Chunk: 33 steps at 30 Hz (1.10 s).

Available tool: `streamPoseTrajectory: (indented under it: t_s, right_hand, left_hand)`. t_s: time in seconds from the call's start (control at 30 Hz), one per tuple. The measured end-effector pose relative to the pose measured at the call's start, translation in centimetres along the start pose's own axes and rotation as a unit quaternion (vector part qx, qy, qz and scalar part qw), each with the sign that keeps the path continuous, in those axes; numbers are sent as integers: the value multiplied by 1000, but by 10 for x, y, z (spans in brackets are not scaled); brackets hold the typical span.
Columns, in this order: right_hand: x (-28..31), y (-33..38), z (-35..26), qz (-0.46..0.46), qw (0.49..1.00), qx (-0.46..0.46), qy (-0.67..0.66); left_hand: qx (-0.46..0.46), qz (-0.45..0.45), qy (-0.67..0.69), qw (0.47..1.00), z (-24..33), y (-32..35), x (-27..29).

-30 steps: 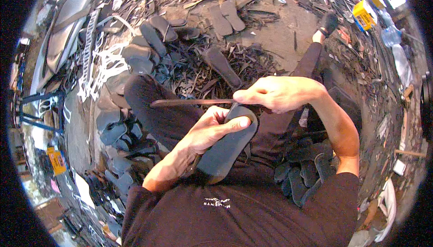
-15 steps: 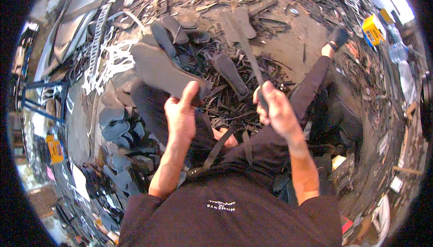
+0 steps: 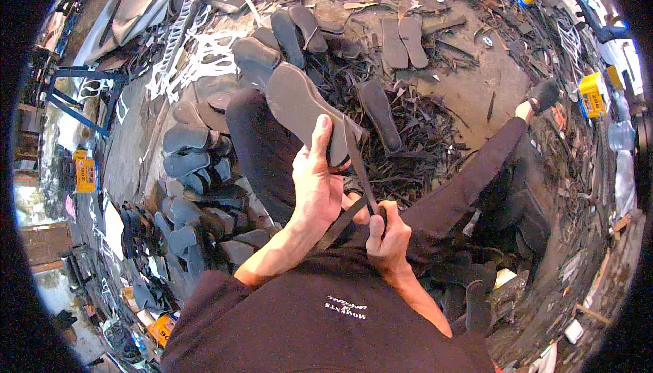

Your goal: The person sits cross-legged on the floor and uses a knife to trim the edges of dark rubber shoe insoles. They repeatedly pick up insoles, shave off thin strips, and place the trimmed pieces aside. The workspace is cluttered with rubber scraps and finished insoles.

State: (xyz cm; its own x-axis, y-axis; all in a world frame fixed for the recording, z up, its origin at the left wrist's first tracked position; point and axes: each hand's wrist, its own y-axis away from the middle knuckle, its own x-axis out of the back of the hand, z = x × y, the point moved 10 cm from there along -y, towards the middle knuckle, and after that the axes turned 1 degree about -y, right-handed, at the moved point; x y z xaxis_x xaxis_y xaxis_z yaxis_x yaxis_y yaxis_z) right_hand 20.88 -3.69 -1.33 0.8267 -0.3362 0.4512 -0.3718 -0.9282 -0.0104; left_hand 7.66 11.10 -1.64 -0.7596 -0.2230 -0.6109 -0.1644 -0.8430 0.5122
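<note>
My left hand [image 3: 316, 179] is closed round the near end of a thick grey shoe sole [image 3: 296, 101], thumb flat on its top face. The sole is tilted up above my bent left knee. In my right hand [image 3: 391, 237] is the handle of a long, dark-bladed knife [image 3: 362, 179]. Its blade points away from me and lies along the right edge of the sole, near the narrow end; whether it cuts in I cannot tell. A dark sole [image 3: 379, 114] rests on the scrap heap beyond, and a pair of grey soles [image 3: 403, 43] lies farther off.
Dark trimmings [image 3: 422, 135] are heaped between my legs. Stacked soles [image 3: 187, 162] cover the ground at my left. White cut-out sheeting [image 3: 211, 63] and a blue metal frame [image 3: 81, 101] are farther left. A yellow box [image 3: 592, 95] stands at the right beyond my foot.
The knife has come down and toward me, from raised beyond the sole's right side to lying against the sole's edge. Both hands have drawn closer together. The whole view has shifted slightly.
</note>
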Motion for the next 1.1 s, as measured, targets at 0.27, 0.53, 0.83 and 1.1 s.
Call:
streamPoseTrajectory:
  t_s: [0.27, 0.53, 0.83, 1.1]
  right_hand:
    - [5, -33, -33, -70, 996, 8, 50]
    - [-24, -51, -38, -221, 972, -78, 31]
    - [-81, -105, -22, -103, 995, -1, 2]
    - [-79, -161, 23, -199, 901, -217, -318]
  left_hand:
    - [-44, -40, -40, 997, 10, 21, 17]
    - [-113, -4, -87, 990, 11, 26, 47]
    - [-41, 5, -80, 996, 19, 47, 37]
    - [-25, -133, -112, 984, -6, 61, 9]
